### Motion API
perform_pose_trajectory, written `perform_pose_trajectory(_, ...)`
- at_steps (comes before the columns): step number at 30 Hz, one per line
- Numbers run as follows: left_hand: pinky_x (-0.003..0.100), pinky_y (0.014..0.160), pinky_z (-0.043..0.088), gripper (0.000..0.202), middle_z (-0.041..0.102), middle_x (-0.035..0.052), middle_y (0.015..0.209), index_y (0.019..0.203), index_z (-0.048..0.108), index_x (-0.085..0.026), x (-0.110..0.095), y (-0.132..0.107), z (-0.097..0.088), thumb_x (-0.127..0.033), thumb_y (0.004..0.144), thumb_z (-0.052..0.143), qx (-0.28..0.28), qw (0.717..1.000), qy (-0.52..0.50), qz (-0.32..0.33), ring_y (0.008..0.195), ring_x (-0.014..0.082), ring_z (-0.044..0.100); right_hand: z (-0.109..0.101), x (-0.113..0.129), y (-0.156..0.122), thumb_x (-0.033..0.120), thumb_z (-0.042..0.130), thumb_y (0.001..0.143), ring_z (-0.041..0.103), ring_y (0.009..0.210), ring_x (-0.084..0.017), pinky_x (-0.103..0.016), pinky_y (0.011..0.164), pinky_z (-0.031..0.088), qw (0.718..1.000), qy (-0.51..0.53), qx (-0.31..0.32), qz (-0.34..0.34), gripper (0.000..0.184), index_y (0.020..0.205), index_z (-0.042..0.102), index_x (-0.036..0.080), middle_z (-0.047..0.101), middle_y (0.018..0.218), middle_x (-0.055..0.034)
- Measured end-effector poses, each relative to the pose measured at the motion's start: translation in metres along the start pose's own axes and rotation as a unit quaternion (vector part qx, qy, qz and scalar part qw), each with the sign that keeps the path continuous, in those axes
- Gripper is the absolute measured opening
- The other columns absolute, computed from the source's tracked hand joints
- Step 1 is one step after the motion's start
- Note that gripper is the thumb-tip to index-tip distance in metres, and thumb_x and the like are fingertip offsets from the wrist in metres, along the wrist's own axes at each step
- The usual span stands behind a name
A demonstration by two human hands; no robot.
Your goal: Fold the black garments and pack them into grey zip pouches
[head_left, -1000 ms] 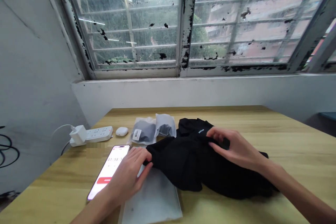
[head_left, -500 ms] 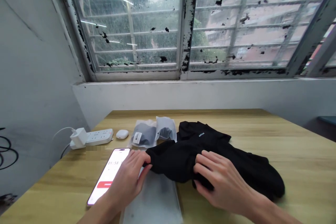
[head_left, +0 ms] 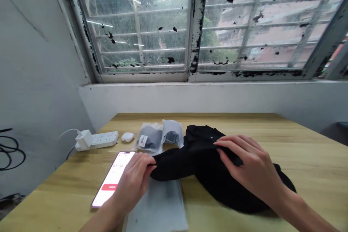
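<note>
A black garment with a small pale mark near its top lies bunched on the wooden table, part of it lifted. The left edge of the cloth is pinched between the thumb and fingers of my left hand, beside the phone. My right hand pinches a raised fold near the middle of the garment, thumb below and fingers above. Beneath the cloth's left part lies a flat, whitish translucent packet, partly covered by my left hand and the garment.
Left of my left hand lies a phone showing a timer. Behind it are a white earbud case, a power strip with a plugged-in charger, and two frosted pouches with dark contents. A barred window stands beyond the table.
My right hand has moved up and slightly right, lifting a fold of the garment. The cloth between my hands is stretched more; my left hand keeps its pinch.
</note>
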State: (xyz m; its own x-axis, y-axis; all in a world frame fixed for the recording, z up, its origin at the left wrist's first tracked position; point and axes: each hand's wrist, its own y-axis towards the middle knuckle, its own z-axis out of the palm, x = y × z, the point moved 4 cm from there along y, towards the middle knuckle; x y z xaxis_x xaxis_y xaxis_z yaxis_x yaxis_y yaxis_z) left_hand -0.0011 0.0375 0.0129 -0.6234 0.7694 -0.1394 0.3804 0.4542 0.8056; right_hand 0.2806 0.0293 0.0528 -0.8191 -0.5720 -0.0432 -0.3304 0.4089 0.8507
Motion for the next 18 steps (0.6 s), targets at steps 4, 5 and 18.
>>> perform_pose_trajectory(4,0.031,0.073,0.053,0.015,0.07,0.0029,0.088,0.111,0.059,-0.024,0.004,0.0,0.002,-0.02,0.104,0.047,0.009,1.0,0.009,-0.002,0.078,0.02,0.066,0.001,-0.014,0.003,0.022,0.052,0.099,0.073,0.074,-0.024,-0.039,0.073,0.058,0.999,0.032,0.028,0.026,0.02,0.092,0.07,0.024,0.076,0.081,-0.0044)
perform_pose_trajectory(5,0.031,0.072,0.053,0.016,0.07,0.0033,0.088,0.114,0.06,-0.023,0.005,0.001,0.002,-0.022,0.105,0.047,0.009,1.0,0.016,0.0,0.079,0.02,0.066,0.002,-0.018,0.003,0.025,0.051,0.099,0.074,0.073,-0.024,-0.038,0.071,0.058,0.998,0.044,0.035,0.04,0.021,0.091,0.07,0.024,0.077,0.08,-0.0042)
perform_pose_trajectory(18,0.03,0.07,0.05,0.016,0.071,0.0013,0.079,0.092,0.064,-0.02,-0.002,0.018,-0.012,-0.017,0.103,0.052,0.03,0.993,0.061,0.095,0.071,0.0176,0.064,-0.002,-0.038,0.008,0.053,0.061,0.092,0.055,0.044,-0.015,-0.028,0.045,0.044,0.967,0.139,0.057,0.205,0.034,0.077,0.073,0.025,0.064,0.052,0.0017)
